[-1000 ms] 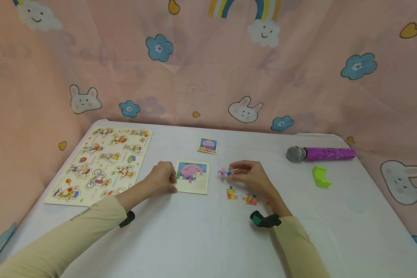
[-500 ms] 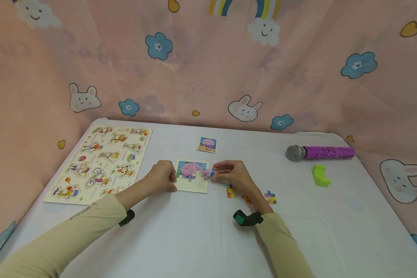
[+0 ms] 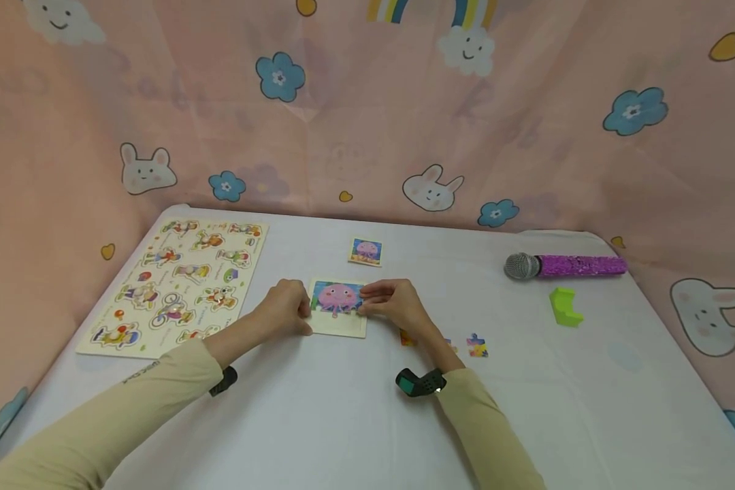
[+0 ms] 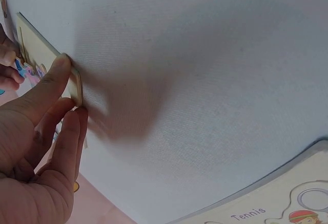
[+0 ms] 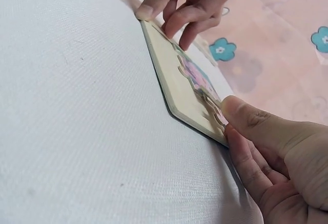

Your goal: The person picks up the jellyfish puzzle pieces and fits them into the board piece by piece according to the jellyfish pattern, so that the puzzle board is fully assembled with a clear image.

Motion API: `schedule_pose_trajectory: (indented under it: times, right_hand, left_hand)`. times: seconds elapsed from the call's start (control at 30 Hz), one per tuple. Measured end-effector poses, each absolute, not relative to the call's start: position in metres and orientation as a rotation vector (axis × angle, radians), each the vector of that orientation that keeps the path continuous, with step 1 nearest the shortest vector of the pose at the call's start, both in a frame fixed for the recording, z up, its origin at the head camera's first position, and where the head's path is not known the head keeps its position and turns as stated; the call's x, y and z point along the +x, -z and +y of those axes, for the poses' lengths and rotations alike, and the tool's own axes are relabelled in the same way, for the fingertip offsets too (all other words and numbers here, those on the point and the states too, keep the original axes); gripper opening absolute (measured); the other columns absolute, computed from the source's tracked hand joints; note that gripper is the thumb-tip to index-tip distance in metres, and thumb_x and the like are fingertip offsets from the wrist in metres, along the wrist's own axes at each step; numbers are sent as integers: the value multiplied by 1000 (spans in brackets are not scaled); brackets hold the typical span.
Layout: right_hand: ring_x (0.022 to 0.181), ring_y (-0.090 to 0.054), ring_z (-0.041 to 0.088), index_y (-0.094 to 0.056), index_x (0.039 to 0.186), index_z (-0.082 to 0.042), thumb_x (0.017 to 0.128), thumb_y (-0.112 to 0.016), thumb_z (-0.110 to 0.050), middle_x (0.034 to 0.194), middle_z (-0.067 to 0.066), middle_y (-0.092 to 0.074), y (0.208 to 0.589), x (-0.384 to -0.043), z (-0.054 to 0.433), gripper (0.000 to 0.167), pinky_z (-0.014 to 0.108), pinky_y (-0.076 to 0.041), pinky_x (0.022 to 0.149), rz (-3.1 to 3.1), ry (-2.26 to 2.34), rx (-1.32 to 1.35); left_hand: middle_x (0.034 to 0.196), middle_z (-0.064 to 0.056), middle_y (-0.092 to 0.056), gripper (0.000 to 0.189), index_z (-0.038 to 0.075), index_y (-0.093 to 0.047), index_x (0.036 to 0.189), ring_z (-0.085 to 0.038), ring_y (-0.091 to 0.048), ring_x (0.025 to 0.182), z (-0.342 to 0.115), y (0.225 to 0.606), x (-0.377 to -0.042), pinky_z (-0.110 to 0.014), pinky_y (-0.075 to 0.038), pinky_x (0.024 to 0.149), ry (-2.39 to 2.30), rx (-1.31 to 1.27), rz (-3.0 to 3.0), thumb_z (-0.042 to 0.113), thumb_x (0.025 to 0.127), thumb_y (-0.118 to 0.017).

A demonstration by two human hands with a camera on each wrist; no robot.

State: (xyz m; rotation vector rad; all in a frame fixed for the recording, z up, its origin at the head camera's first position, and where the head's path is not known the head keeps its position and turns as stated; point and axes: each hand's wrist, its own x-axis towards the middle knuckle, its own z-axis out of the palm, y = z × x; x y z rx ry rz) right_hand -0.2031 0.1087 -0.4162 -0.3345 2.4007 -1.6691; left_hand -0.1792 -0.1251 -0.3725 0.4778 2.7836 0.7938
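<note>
A pale puzzle board (image 3: pixel 343 327) lies on the white table, its upper half filled with a pink octopus picture (image 3: pixel 337 297). At the board's left edge, my left hand (image 3: pixel 284 309) grips it between thumb and fingers. My right hand (image 3: pixel 395 305) is over the right side, pinching a puzzle piece (image 5: pixel 219 115) between thumb and fingers. In the right wrist view that piece sits tilted against the picture's edge; the fingers cover much of it. Loose puzzle pieces (image 3: pixel 477 346) lie near the right forearm, some partly hidden by it.
A small octopus picture tile (image 3: pixel 365 252) lies behind the board. To the left is a large puzzle board (image 3: pixel 177 286) with sports figures. On the right are a purple glitter microphone (image 3: pixel 563 266) and a bright green angular block (image 3: pixel 565 307). A pink printed curtain (image 3: pixel 343 122) hangs behind the table.
My right hand has carried the puzzle piece leftward from beside the board to the picture's right edge. My left hand has stayed at the board's left edge.
</note>
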Motion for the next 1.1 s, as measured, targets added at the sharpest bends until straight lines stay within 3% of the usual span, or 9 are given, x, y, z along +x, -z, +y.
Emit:
schedule_pose_trajectory:
  times: [1.1]
  right_hand:
    - [80, -66, 16, -68, 105, 1, 74, -80, -2, 99, 11, -71, 410, -205, 105, 33, 25, -53, 75, 2516, 1510, -391]
  left_hand:
    - [75, -6, -54, 26, -1, -64, 76, -18, -48, 69, -126, 375, -180, -28, -41, 63, -812, 484, 2781, -1, 62, -86]
